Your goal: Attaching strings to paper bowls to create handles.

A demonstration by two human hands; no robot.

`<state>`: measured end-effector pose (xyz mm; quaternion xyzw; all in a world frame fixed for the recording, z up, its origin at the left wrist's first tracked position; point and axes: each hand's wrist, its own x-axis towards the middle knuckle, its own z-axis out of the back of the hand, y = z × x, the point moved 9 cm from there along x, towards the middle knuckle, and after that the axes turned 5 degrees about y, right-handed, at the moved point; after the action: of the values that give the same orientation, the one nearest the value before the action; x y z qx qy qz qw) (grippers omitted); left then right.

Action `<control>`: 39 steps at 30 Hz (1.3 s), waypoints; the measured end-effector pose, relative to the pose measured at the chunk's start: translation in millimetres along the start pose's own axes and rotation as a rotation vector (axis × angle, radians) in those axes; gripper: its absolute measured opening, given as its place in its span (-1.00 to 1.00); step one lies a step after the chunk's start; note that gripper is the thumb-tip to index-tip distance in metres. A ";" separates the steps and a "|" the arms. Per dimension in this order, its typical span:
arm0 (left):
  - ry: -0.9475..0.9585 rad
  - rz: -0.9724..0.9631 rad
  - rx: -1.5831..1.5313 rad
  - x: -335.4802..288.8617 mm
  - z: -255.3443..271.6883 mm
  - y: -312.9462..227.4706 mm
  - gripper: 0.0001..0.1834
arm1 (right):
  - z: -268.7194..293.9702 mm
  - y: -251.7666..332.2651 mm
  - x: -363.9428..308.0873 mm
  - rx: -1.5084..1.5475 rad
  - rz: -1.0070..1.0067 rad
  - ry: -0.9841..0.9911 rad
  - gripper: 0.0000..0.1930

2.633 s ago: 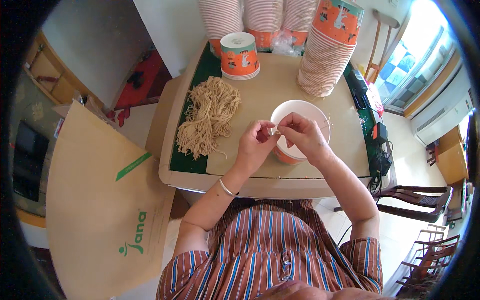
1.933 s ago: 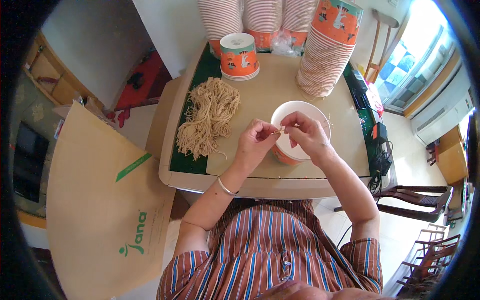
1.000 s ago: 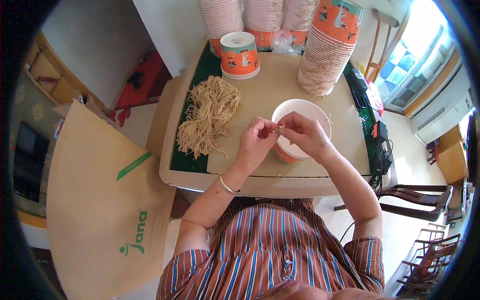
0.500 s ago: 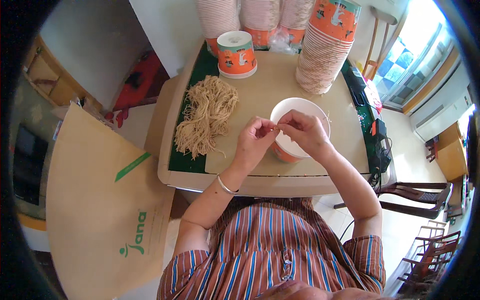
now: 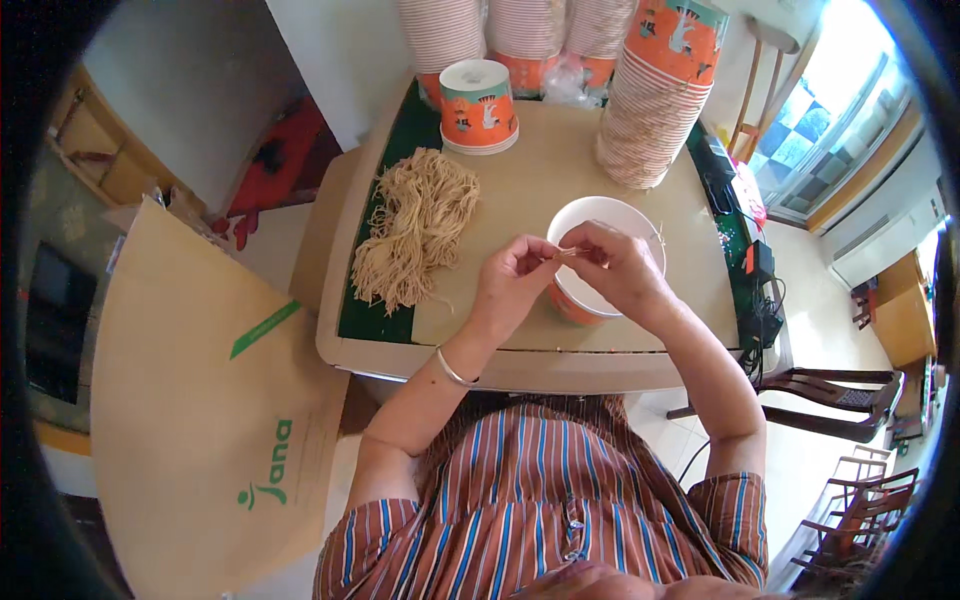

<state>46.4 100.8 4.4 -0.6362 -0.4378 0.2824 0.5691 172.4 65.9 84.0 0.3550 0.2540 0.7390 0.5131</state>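
Note:
My left hand point(image 5: 512, 282) and my right hand point(image 5: 627, 268) meet fingertip to fingertip over an open paper bucket point(image 5: 572, 207), white inside and orange outside. Both are closed in a pinch on a small bit of beige string point(image 5: 570, 251), mostly covered by the fingers. Left of the hands lies a loose heap of beige strings point(image 5: 415, 230). Thin beige strands point(image 5: 658, 238) show at the bucket's right rim.
An upside-down orange-and-green paper bucket point(image 5: 477, 115) stands behind the string heap. A tall nested stack of buckets point(image 5: 652, 120) rises at the back right, and wrapped stacks point(image 5: 530, 40) line the wall. Black adapters and cables point(image 5: 762, 300) lie along the right edge. A large cardboard sheet point(image 5: 190, 400) leans at left.
The hands stay together over the bucket, and the right fingers have curled slightly. A little more of the beige string shows between the fingertips. The whole view has shifted slightly.

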 end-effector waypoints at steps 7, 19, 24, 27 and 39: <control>-0.002 -0.014 -0.007 1.9 -0.3 3.3 -0.91 | -0.1 -6.9 -1.8 -0.032 -0.042 0.021 -0.90; -0.013 0.017 0.018 -2.2 -3.7 -5.7 -0.92 | 5.8 5.1 -3.8 0.007 -0.018 0.016 -0.91; -0.030 0.025 0.020 -2.8 -0.4 -0.8 -0.90 | 7.3 14.9 -4.0 -0.071 0.051 -0.011 -0.91; -0.021 0.018 -0.003 -1.9 -0.4 0.8 -0.89 | 7.1 15.8 -3.6 -0.123 0.073 -0.003 -0.91; 0.003 -0.017 0.039 0.7 3.0 6.7 -0.86 | 4.9 13.8 -1.7 -0.152 0.078 0.029 -0.90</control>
<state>45.7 103.1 -2.6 -0.6215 -0.4368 0.2851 0.5845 168.7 59.6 96.8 0.3137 0.1905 0.7807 0.5057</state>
